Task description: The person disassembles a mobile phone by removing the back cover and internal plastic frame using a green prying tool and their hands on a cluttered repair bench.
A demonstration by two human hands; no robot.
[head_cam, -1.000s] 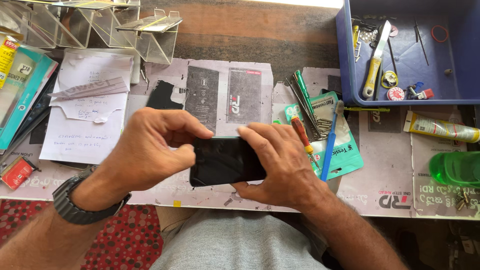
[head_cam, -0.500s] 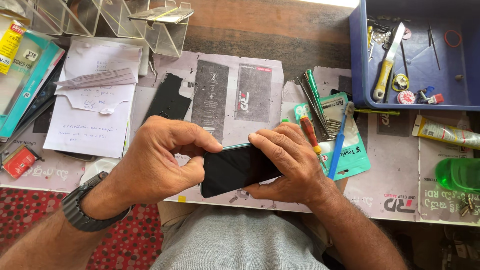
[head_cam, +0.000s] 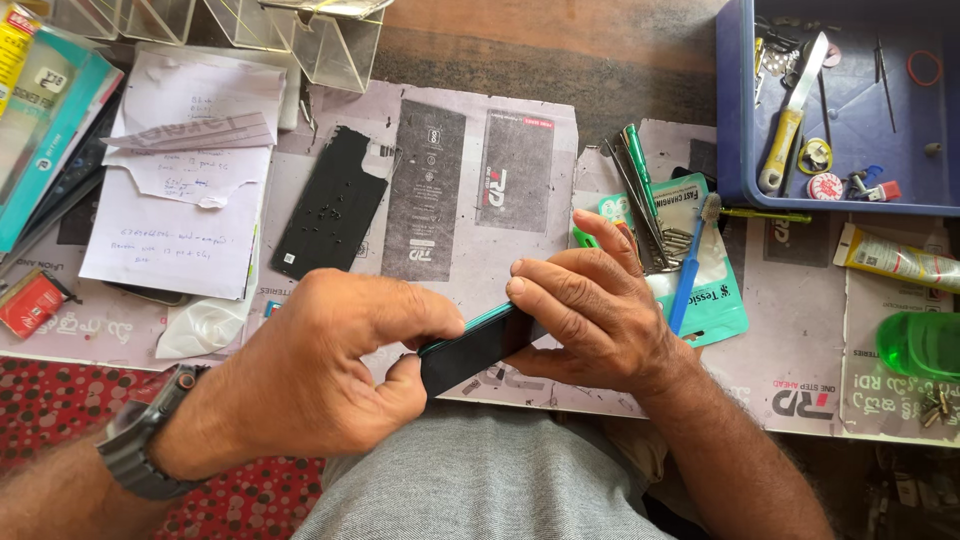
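Gripping a dark phone (head_cam: 478, 347) edge-up between both hands, left hand (head_cam: 320, 375) and right hand (head_cam: 590, 315).

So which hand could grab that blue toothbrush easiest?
Probably the right hand. The blue toothbrush lies just beside its fingers, while the left hand sits on the far side of the phone that both hands grip. The left would have to cross over to reach it.

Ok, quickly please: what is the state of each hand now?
Left hand: closed on the phone.
Right hand: closed on the same phone, at its other end.
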